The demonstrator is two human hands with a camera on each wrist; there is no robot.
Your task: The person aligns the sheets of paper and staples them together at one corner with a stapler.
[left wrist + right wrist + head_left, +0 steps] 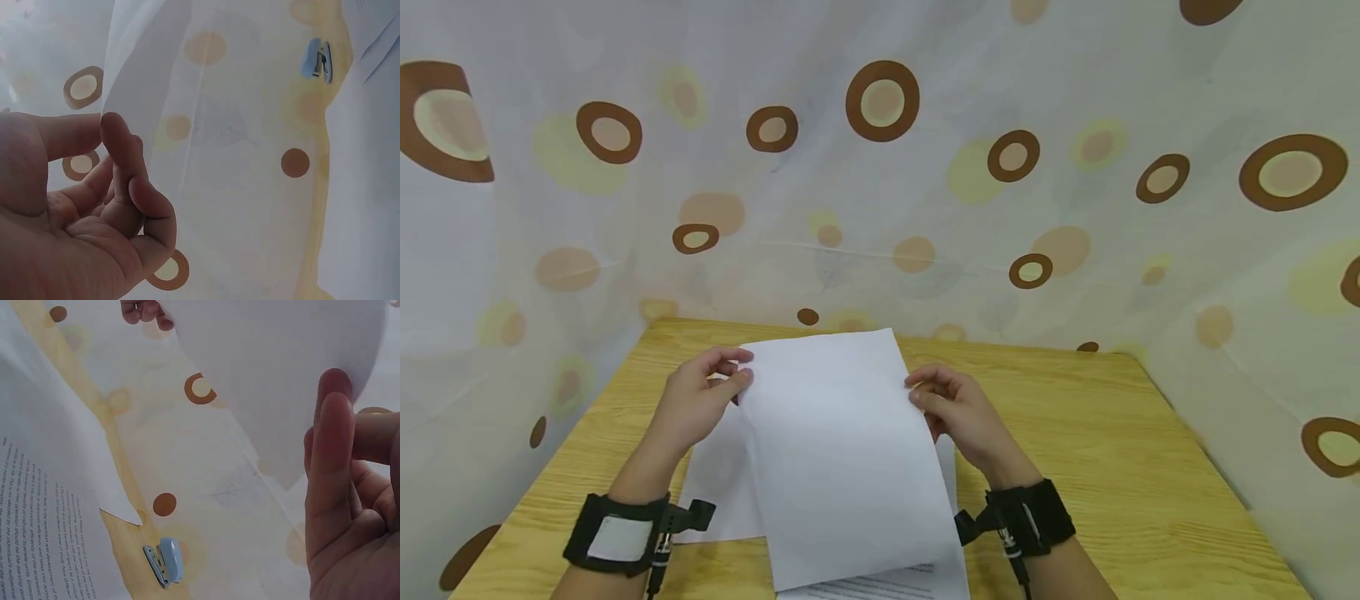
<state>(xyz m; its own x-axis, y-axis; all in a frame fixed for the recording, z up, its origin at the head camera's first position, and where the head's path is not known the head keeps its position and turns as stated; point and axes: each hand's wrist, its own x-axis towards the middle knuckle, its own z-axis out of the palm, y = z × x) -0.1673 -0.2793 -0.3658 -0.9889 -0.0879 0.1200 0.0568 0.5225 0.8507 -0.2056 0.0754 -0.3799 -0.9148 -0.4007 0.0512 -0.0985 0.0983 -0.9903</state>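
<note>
Paper held in two hands fills the middle of the scene: a blank white sheet (842, 450), tilted up above other papers on a surface (1090, 467). The left hand (696, 400) pinches it near its upper left corner, between thumb and fingers; the right hand (958, 417) pinches the right edge, a little lower. Beneath it lie a white paper (722, 483), showing at the left, and a printed page (887, 585), whose lines of text show at the bottom.

The likeliest trouble is a slip or a crease: both grips are light and high, so the lower half has no support and could sag or curl. Uneven pulling could skew the sheet, and its bottom edge could catch and shift the loose papers below. A light blue stapler (170, 559), seen in the wrist views near the papers, could be knocked by a wide sweep.

The surface has yellowish wood grain and narrows towards its far edge. Behind and on both sides hangs a pale backdrop (925, 200) patterned with brown rings and soft tan and yellow dots.
</note>
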